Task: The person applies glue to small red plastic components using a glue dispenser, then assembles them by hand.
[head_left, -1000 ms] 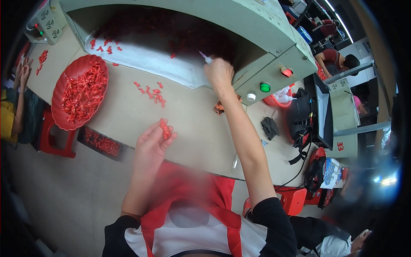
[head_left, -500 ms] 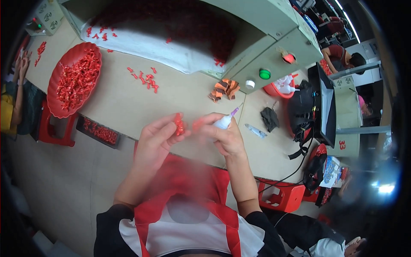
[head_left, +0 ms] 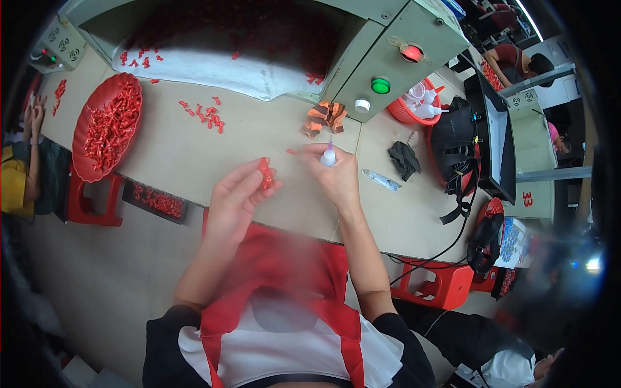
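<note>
Red and glossy, a small knobbly piece [head_left: 266, 174] sits pinched between the thumb and fingers of my left hand [head_left: 236, 194], above the worktop [head_left: 268, 126] near its front edge. My right hand [head_left: 336, 178] is curled around a white bottle [head_left: 328, 157] with a purple tip. A red sliver [head_left: 292, 151] shows at the fingertips of that hand; I cannot tell whether they grip it. My two hands are apart, with a gap of worktop between them.

Beyond them, loose red pieces [head_left: 208, 116] lie scattered, and to my left a scalloped red basin [head_left: 79, 143] holds a heap of similar ones. A crumpled orange-and-brown cloth [head_left: 318, 118] lies beside the pale green cabinet [head_left: 388, 64]. Inside the cabinet, more red bits rest on a white sheet [head_left: 213, 79], its back part too dark to make out. The front panel carries a green button [head_left: 381, 85] and a white knob [head_left: 362, 105]. To my right are a red basket [head_left: 400, 112] of white bottles, a crumpled black cloth [head_left: 404, 160] and a clear packet [head_left: 381, 180].
</note>
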Demonstrator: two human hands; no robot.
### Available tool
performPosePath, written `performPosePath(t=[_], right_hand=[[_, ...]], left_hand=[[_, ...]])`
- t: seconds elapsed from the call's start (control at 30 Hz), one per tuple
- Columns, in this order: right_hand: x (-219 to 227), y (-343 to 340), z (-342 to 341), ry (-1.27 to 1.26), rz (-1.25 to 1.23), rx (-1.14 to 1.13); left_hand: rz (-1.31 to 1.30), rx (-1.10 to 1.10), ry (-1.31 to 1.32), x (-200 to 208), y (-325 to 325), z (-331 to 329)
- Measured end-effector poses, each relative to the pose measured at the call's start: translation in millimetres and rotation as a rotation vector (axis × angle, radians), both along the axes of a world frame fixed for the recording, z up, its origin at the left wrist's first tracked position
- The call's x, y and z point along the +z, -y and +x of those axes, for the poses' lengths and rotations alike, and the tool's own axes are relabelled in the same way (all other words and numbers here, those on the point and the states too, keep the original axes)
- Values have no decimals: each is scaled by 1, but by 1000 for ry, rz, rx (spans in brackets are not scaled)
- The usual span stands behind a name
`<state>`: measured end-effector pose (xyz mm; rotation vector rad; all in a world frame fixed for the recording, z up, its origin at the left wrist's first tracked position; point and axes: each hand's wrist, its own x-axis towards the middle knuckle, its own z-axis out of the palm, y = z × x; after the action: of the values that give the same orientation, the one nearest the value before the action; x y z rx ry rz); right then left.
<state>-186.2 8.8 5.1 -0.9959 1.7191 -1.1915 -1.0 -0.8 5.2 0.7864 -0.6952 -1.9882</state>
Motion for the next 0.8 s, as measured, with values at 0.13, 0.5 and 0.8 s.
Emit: performPosePath(t=[0.13,0.5,0.8], right_hand=[[0,-7,-6,343,-61,41],[28,-38,19,613,-243,262],[22,-39,32,662,-321,167]], left_hand=[[13,-1,-17,1,1,0],[11,-47,-83,4,-7,3],[-117,-10,-20,6,-13,4]])
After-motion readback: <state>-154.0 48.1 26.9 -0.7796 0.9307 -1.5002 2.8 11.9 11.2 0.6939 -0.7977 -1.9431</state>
